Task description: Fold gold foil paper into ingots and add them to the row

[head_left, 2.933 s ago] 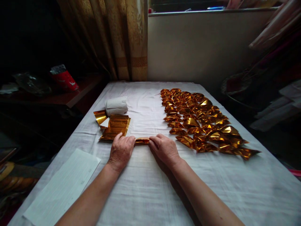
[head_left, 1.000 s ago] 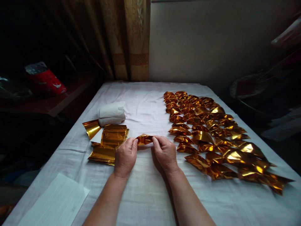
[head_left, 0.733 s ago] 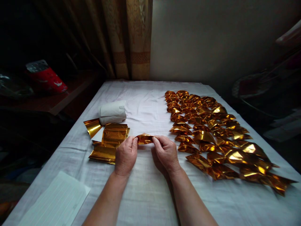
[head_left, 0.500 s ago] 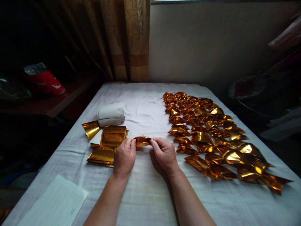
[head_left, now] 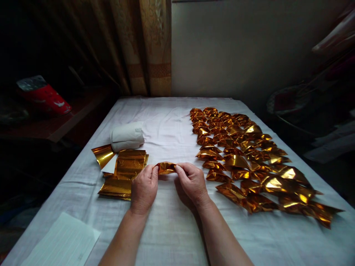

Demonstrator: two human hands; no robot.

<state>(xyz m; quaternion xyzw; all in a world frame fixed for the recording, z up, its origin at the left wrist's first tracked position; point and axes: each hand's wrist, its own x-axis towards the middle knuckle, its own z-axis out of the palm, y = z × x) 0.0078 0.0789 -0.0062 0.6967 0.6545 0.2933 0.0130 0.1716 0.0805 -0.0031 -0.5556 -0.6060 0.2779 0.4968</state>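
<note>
1. At about 7 o'clock from the hands, a white lined sheet of paper (head_left: 62, 242) lies flat near the near-left corner of the white cloth-covered tabletop (head_left: 172, 229).
2. At roughly 10 o'clock, a stack of flat shiny gold foil sheets (head_left: 124, 171) lies on the cloth, with a rolled white cloth bundle (head_left: 127, 135) touching its far edge and one loose gold sheet curling up at its left.
3. The left hand (head_left: 144, 188) rests knuckles-up just beside that stack. Its fingers (head_left: 154, 173) are curled in, thumb and forefinger pinched shut on the left end of a small folded gold foil piece (head_left: 165, 167).
4. That small folded gold foil piece sits between the two hands, at the middle of the tabletop, lifted slightly off the cloth as far as can be told, its length running left to right.
5. The right hand (head_left: 192, 181) mirrors the left one. Its fingers (head_left: 179, 171) are bent and closed on the right end of the piece, the remaining fingers tucked underneath and out of sight.
6. From 1 to 3 o'clock, many finished folded gold foil shapes (head_left: 249, 159) lie in overlapping rows along the right half of the tabletop, the nearest just beside the right hand.
7. At 12 o'clock, a patterned beige curtain (head_left: 151, 48) hangs behind the far edge.
</note>
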